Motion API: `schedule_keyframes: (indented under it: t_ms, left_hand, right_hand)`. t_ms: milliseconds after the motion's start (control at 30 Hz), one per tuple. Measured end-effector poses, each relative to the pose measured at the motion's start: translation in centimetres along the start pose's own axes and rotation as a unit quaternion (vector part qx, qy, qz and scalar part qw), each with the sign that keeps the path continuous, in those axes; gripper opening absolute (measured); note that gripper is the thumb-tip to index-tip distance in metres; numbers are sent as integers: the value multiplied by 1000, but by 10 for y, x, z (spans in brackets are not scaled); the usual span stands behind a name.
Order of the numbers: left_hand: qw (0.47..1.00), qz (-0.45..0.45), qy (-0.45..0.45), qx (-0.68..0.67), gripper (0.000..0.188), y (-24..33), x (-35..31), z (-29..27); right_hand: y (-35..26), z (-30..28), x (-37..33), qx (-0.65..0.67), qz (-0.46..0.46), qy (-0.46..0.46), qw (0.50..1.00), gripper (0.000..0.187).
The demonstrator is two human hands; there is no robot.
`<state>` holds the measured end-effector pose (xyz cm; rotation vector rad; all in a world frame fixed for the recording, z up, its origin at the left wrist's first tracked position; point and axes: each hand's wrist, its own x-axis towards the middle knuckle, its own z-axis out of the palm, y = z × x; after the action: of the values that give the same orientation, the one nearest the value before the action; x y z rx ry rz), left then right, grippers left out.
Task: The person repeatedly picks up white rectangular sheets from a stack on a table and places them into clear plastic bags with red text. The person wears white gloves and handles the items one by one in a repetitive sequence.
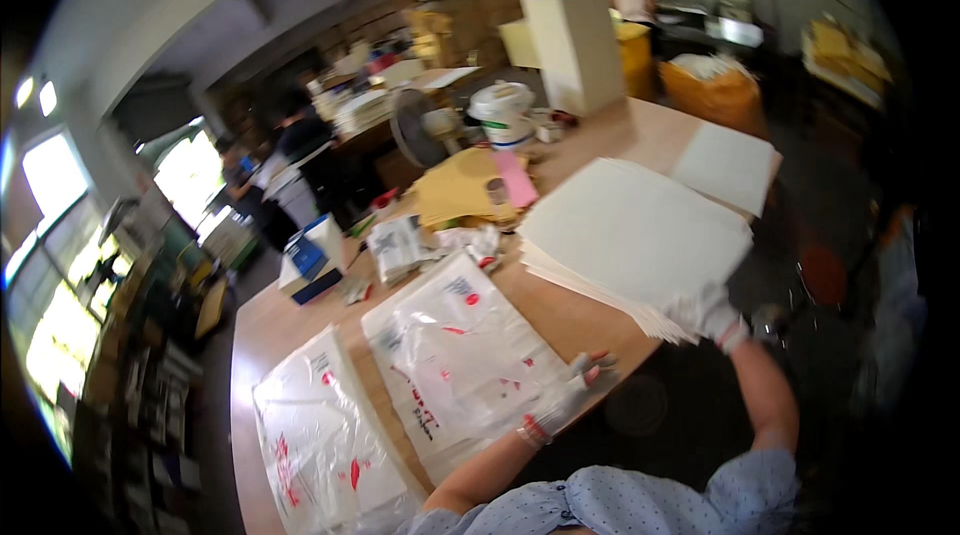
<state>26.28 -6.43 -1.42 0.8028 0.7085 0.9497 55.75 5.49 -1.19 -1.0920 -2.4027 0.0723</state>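
R hand (712, 316), in a white glove w/ red cuff, fingers closed on the near corner of a stack of white paper sheets (635, 235). The stack is fanned a bit along its near-left edge, lower sheets showing in steps. It sits on the wooden table (590, 320) at the near-right edge, w/ the gripped corner hanging just past the table rim. It lies diagonal: long axis runs from the near-right corner at the hand up toward the far-left, its far corner pointing at the yellow envelopes (462, 187).

L hand (575, 387), same kind of glove, rests at the near-right edge of a clear plastic bag w/ red print (455, 355); fingers loosely curled, tips sticking out of the glove. Can't tell if it pinches the bag or just presses on it. That bag lies flat, long axis slanting near-right to far-left. A second clear bag w/ red print (320, 440) lies just to its left, roughly parallel, the two apart by a strip of bare table.

Further back: a single white sheet (725, 167) near the far-right table corner, a pink slip (516, 180) on the envelopes, a white bucket (503, 115), a small fan (415, 127), a blue-and-white box (310, 260). People stand in the far background.
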Motion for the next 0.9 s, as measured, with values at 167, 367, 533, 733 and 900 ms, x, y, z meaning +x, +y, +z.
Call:
schedule_keyframes:
  t_ms: [167, 367, 533, 733, 900]
  left_hand:
    - [987, -106, 120, -25, 27, -37, 19, -43]
    - [926, -81, 12, 369, 41, 55, -53, -59]
    - [636, 63, 85, 764, 59, -32, -60, 15]
    - [727, 248, 40, 640, 53, 44, -96, -13]
    - [472, 284, 530, 645, 61, 148, -115, -115]
  right_hand:
    - [-145, -21, -29, 199, -85, -143, 966, 27]
    - [-15, 55, -136, 545, 226, -28, 807, 32]
    - [-117, 148, -109, 578, 337, 145, 729, 29]
    - [-178, 108, -61, 460, 298, 178, 817, 24]
    - [-216, 14, -60, 333, 215, 136, 908, 25]
